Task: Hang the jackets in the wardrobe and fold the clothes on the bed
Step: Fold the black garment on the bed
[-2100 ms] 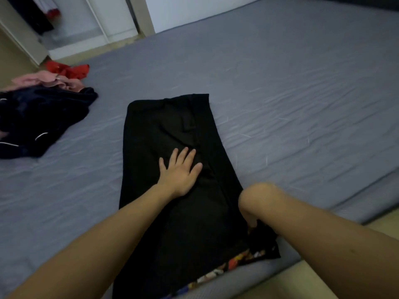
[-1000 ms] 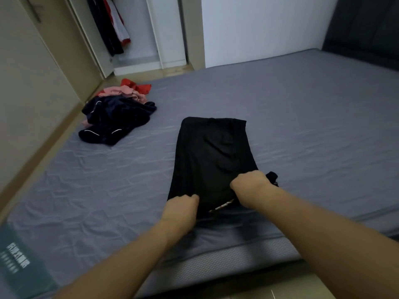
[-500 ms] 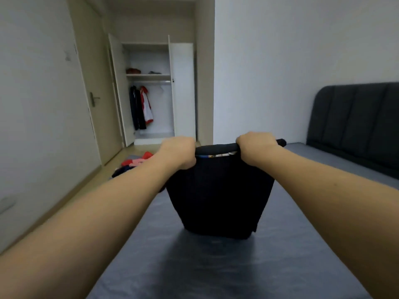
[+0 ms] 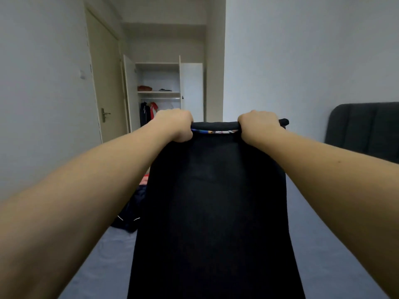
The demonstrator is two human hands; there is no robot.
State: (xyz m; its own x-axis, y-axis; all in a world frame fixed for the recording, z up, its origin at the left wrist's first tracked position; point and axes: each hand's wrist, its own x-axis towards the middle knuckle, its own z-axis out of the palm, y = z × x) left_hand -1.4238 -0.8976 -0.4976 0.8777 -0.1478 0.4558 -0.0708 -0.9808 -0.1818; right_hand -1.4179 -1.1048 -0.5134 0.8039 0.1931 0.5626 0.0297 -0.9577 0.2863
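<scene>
Black garment (image 4: 213, 212) now raised higher and closer than half a second ago, hanging over bed (image 4: 112, 251). Left hand (image 4: 176, 124) and right hand (image 4: 258, 125) fists grip its top edge. Wardrobe (image 4: 158, 93) open at 11 o'clock: jackets (image 4: 148, 113) on rail, folded items on shelf.

Black garment (image 4: 216, 212) held up at arm's length, hanging straight down over the bed (image 4: 336, 266). Top edge gripped at either end by left hand (image 4: 176, 124) and right hand (image 4: 258, 125), both fisted round the cloth. Strip of colourful print (image 4: 216, 132) showing just under the top edge. Pile of clothes (image 4: 133, 212) lying on the bed to the left. Open wardrobe (image 4: 159, 91) beyond, jackets (image 4: 148, 113) hanging inside. Dark headboard (image 4: 367, 130) at right.
</scene>
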